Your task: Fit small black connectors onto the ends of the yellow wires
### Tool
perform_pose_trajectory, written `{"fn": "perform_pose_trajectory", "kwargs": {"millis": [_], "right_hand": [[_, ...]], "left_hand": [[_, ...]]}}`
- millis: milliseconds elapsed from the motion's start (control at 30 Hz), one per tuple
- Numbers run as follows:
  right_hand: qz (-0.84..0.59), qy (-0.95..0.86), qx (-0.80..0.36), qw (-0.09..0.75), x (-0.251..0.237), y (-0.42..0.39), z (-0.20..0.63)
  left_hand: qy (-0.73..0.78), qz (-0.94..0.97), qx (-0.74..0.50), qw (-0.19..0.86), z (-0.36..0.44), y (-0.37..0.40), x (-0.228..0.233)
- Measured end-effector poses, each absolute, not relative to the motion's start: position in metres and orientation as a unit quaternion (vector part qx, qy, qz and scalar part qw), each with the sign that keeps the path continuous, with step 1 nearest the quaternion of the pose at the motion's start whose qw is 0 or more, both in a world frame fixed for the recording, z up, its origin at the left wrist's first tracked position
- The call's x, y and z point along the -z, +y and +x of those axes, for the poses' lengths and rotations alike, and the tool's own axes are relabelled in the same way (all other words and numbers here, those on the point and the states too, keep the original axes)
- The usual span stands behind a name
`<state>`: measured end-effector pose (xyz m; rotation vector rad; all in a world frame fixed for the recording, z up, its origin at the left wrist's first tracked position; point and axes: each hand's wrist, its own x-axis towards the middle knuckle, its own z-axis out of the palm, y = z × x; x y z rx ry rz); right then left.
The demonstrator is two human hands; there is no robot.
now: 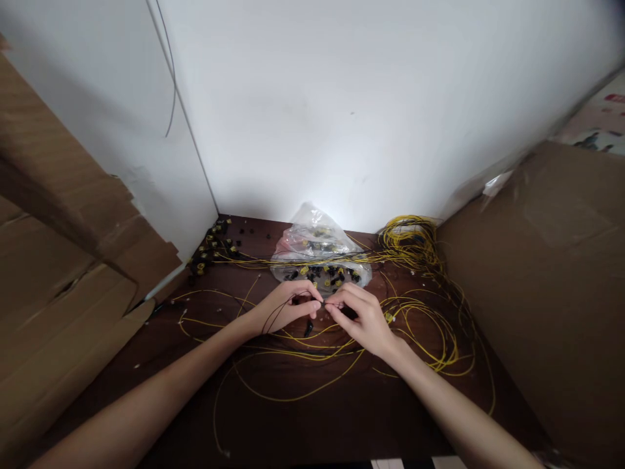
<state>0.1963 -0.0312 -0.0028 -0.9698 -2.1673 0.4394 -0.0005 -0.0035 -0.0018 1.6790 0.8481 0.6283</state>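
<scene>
Nearest to you, loose yellow cables (303, 355) sprawl in loops over the dark wooden table (303, 430); they overlap too much for an honest count, but it's a good handful, and as far as I can tell most of them are still waiting for attention.

Just past those loops your two hands meet fingertip to fingertip. Your left hand (286, 307) is pinched closed on a thin black wire (273, 318) that curls down under the palm. Your right hand (359, 316) is also pinched shut on something small and dark right at the meeting point, too tiny to name. One small black connector (308, 327) lies on the table just below your hands, not touched.

Right behind your fingers sits one clear plastic bag (317, 251), open, holding lots of little black and yellow caps; I can't count them. To its left, by the wall, there's a scattered pile of finished-looking cable ends (215, 244), maybe a dozen or more. To the right, one thick coil of yellow cable (410, 241) sits in the corner. Cardboard (547, 280) flanks both sides.
</scene>
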Motion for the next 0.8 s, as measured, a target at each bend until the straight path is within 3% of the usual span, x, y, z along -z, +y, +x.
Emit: {"fn": "perform_pose_trajectory", "kwargs": {"millis": [800], "right_hand": [[-0.374,-0.839,-0.173,0.355,0.0026,-0.0314,0.1962]], "left_hand": [[0.358,0.712,-0.266,0.543,-0.0014,-0.0033,0.0023]]}}
